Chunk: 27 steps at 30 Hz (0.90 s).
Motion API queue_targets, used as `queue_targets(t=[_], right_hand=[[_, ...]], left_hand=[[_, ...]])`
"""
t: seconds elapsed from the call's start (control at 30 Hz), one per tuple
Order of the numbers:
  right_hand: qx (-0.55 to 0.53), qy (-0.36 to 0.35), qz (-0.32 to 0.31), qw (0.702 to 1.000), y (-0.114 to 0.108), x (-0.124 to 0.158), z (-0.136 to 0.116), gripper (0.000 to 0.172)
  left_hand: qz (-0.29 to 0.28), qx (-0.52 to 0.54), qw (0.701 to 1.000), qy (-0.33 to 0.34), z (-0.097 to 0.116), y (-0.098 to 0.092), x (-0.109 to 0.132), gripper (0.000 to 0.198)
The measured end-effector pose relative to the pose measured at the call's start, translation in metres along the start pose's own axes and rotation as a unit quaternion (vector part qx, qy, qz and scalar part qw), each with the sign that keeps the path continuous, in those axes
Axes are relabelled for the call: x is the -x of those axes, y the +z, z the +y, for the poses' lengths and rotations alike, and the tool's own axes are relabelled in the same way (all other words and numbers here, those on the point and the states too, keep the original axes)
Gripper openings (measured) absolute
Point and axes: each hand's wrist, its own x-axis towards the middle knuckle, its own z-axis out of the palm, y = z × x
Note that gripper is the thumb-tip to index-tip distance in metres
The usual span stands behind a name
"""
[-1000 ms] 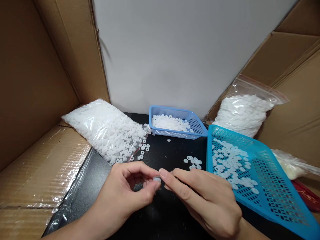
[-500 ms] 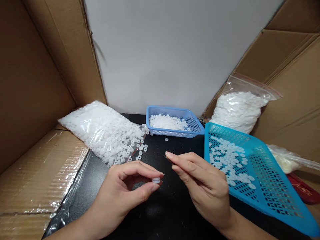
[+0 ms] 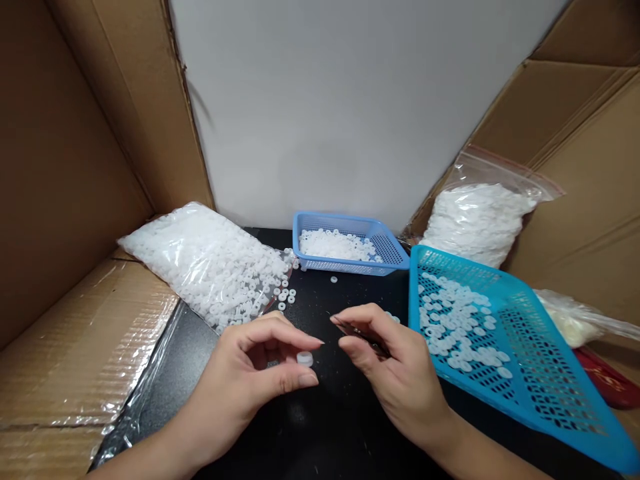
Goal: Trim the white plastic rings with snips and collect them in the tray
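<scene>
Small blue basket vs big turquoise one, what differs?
The small blue basket sits at the back, fine-meshed, its pieces heaped; the big turquoise basket lies nearer on the right, coarser-holed, its pieces spread thin. Both are plastic and hold small white pieces.

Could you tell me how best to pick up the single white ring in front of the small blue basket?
Pinch the lone white ring across its outer rim from above: it seems to lie flat on the black mat, alone, and the small blue basket stands close behind.

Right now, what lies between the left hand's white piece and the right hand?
Nothing: in the head view, only bare black table separates white piece from right hand.
</scene>
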Motion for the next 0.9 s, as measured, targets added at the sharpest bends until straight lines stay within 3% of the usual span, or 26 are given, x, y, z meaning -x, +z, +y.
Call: queue_targets(t=[0.17,0.27,0.4,0.5,0.77,0.9], right_hand=[[0.029,0.014,-0.039,0.999,0.006,0.000,0.007,0.016],[0.022,0.013,-0.047,0.999,0.007,-0.001,0.010,0.030],[0.000,-0.018,-0.052,0.998,0.004,0.000,0.009,0.037],[0.002,-0.065,-0.016,0.998,0.000,0.002,0.005,0.041],[0.101,-0.185,0.000,0.978,-0.005,0.007,-0.004,0.050],[0.141,-0.210,-0.006,0.967,-0.007,0.006,-0.005,0.050]], left_hand=[[0.004,0.103,0.988,-0.116,-0.004,0.003,-0.001,0.013],[0.025,0.163,0.972,-0.165,-0.003,0.005,-0.002,0.019],[0.040,0.211,0.964,-0.156,-0.001,0.005,-0.001,0.021],[0.041,0.214,0.964,-0.153,-0.001,0.004,0.001,0.030],[0.024,0.151,0.983,-0.097,-0.005,0.007,-0.001,0.012],[0.021,0.126,0.989,-0.070,-0.005,0.007,-0.001,0.009]])
